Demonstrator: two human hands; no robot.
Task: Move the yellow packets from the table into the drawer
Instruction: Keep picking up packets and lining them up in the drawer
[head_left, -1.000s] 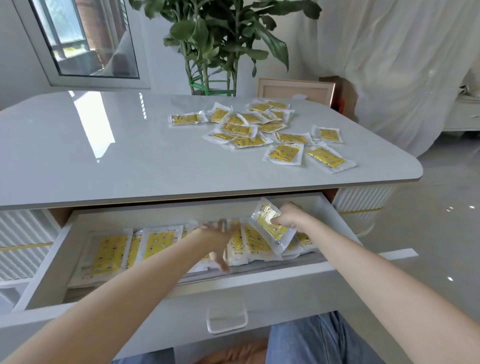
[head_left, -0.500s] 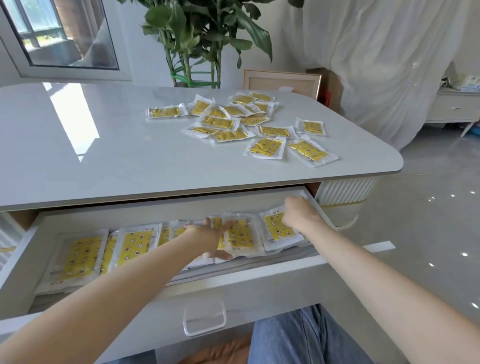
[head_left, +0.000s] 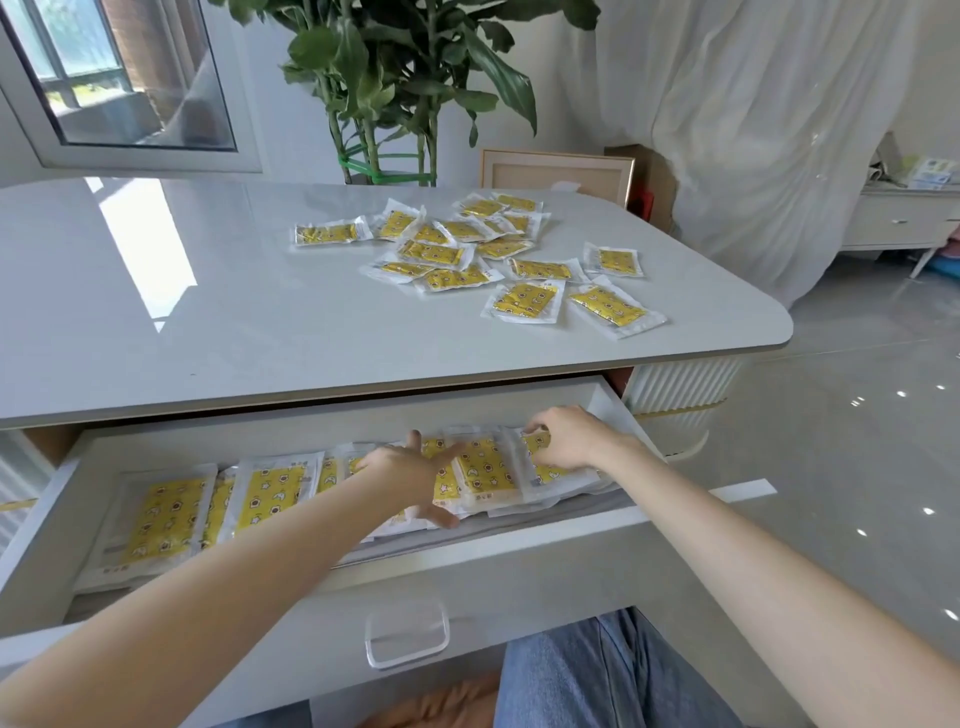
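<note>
Nearest you, below both hands, your jeans (head_left: 613, 675) show under the drawer (head_left: 519, 551), whose clear handle (head_left: 407, 638) sits on its front, nearer you than your left hand (head_left: 410, 470). The drawer is pulled out, and both forearms reach over its front wall. Your left hand lies flat and spread on the filed packets (head_left: 270, 496), thumb pointing away from you and fingers straight, pressing down and gripping nothing. The row of filed packets runs from under that palm out to its left, overlapping like shingles along the drawer floor. Between your two hands sits one packet (head_left: 483, 470), its left edge touching your left fingers. Your right hand (head_left: 569, 439) is at the drawer's right end, with its fingers bent and their tips on the end packet (head_left: 556, 475) (whether they pinch its edge or only rest on it, you cannot tell from here). Beyond both hands, past the drawer's back wall, the table (head_left: 208, 312) carries the loose packets (head_left: 434, 253), a scattered and partly overlapping cluster lying further off than your right hand and a little to either side of it. Beyond those stand a plant (head_left: 395, 78) and a leaning frame (head_left: 556, 171), with a window (head_left: 130, 78) far off past your left hand and a white curtain (head_left: 753, 130) past your right.
</note>
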